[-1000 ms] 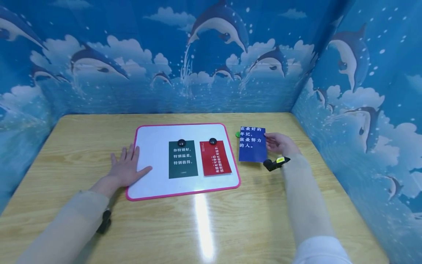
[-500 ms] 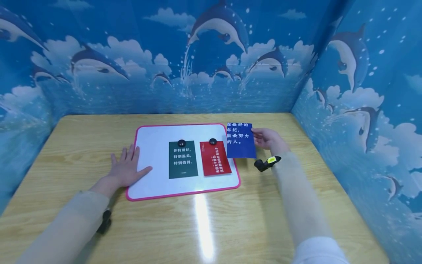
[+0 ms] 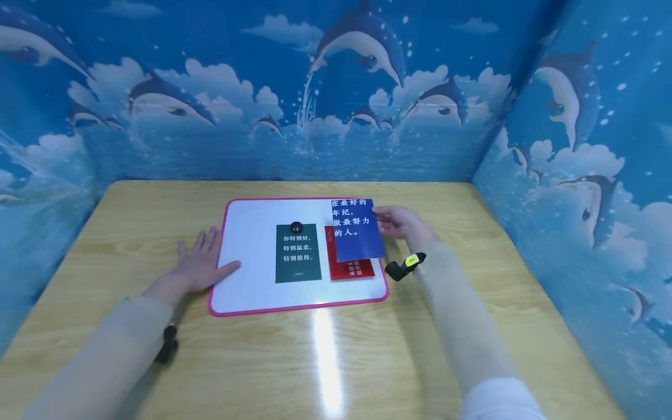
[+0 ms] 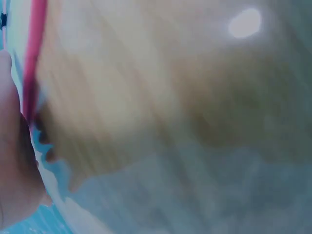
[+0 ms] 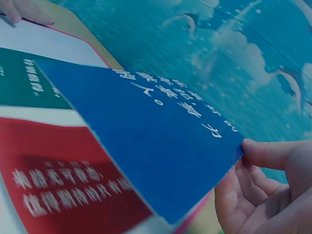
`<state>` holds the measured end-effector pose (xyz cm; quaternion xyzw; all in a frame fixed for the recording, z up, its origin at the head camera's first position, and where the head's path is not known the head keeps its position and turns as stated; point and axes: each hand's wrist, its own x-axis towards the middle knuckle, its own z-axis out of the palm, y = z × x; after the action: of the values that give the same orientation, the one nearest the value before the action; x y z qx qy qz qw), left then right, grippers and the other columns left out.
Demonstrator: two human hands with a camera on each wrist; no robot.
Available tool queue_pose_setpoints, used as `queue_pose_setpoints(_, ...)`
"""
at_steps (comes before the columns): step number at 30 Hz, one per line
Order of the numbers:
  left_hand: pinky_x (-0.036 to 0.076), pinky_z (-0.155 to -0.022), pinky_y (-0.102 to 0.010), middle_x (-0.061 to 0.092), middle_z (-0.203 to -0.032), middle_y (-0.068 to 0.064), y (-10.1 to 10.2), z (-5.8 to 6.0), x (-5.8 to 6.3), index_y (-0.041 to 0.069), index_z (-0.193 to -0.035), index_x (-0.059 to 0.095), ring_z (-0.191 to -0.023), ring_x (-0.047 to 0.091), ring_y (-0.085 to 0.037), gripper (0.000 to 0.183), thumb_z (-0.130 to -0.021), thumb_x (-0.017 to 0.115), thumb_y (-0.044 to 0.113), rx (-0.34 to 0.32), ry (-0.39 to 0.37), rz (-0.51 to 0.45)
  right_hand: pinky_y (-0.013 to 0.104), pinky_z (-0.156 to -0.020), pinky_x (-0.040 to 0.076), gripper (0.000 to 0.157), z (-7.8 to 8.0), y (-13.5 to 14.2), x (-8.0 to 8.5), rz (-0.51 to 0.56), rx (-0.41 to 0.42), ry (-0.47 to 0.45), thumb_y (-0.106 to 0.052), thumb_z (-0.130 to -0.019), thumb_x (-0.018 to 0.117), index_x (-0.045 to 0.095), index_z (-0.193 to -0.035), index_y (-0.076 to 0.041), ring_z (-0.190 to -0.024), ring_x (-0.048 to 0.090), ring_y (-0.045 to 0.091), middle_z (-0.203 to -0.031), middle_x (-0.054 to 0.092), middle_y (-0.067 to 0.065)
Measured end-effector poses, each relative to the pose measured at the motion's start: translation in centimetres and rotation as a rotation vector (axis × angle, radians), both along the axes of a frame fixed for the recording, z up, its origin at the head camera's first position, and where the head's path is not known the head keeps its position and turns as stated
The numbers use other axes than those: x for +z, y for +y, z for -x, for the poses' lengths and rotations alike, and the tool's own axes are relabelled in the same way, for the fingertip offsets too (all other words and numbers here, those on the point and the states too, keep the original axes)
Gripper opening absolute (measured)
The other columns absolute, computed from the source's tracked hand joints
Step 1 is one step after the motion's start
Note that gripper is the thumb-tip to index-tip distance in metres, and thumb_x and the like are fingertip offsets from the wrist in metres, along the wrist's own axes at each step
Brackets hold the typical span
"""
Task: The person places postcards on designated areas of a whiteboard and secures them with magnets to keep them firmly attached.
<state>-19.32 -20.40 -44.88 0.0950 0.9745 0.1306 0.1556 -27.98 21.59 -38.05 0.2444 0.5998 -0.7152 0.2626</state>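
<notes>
My right hand (image 3: 400, 224) pinches a blue card (image 3: 358, 245) with white writing by its right edge. The card hangs over a red card (image 3: 352, 271) and hides much of it, as the right wrist view also shows. Left of the red card lies a dark green card (image 3: 298, 271) under a round black magnet (image 3: 296, 227). Both lie on a whiteboard (image 3: 247, 233) with a pink rim. Spread fingers of my left hand (image 3: 195, 268) rest at the board's left edge, the thumb on its surface.
The board lies on a wood-patterned table (image 3: 252, 361). Dolphin-printed blue curtains (image 3: 220, 134) stand behind it and along the right side. Small black cameras (image 3: 405, 266) sit on both wrists.
My right hand has carried the blue card leftward from the table beside the board to above the red card, covering its black magnet. The left hand stays in place; the head view shifts slightly.
</notes>
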Motion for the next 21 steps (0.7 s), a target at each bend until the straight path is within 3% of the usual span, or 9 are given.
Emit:
queue_pose_setpoints(7,-0.02,-0.099,-0.071,-0.005,-0.155,-0.027,-0.9,-0.6,-0.3,0.0,-0.149,-0.004,-0.14,-0.009,-0.049,0.102,-0.086,0.031,0.073,-0.011,0.019,-0.043,0.016,-0.052,0.05,0.007,-0.1,-4.0,-0.4,-0.044,0.016,0.006,-0.014,-0.093,0.056,0.058,-0.094,-0.007,-0.054,0.06,0.007,-0.064,0.065,0.001)
queue_pose_setpoints(12,-0.02,-0.099,-0.071,-0.002,-0.156,-0.024,-0.9,-0.7,-0.4,0.003,-0.15,-0.002,-0.14,-0.008,-0.05,0.097,-0.088,0.031,0.07,-0.021,0.037,-0.046,0.017,-0.052,0.051,0.022,0.0,-8.0,-0.8,-0.108,0.044,0.046,-0.014,-0.091,0.059,0.06,-0.111,-0.004,-0.054,0.06,0.008,-0.067,0.065,0.002)
queue_pose_setpoints(18,-0.018,-0.101,-0.07,-0.001,-0.157,-0.022,-1.0,-0.7,-0.3,0.002,-0.15,0.0,-0.141,-0.006,-0.047,0.093,-0.09,0.032,0.067,-0.04,0.026,-0.007,0.017,-0.053,0.051,0.034,-0.6,-12.4,-1.4,-0.163,0.088,0.064,-0.012,-0.09,0.061,0.059,-0.122,-0.002,-0.061,0.06,0.009,-0.081,0.064,0.004)
queue_pose_setpoints(21,-0.02,-0.102,-0.069,-0.002,-0.157,-0.021,-0.9,-0.6,-0.4,0.003,-0.15,-0.001,-0.141,-0.006,-0.047,0.094,-0.089,0.03,0.069,-0.034,0.022,0.008,0.017,-0.054,0.052,0.033,-0.8,-14.1,-1.5,-0.172,0.087,0.068,-0.013,-0.09,0.06,0.06,-0.122,-0.002,-0.065,0.06,0.01,-0.098,0.068,0.01)
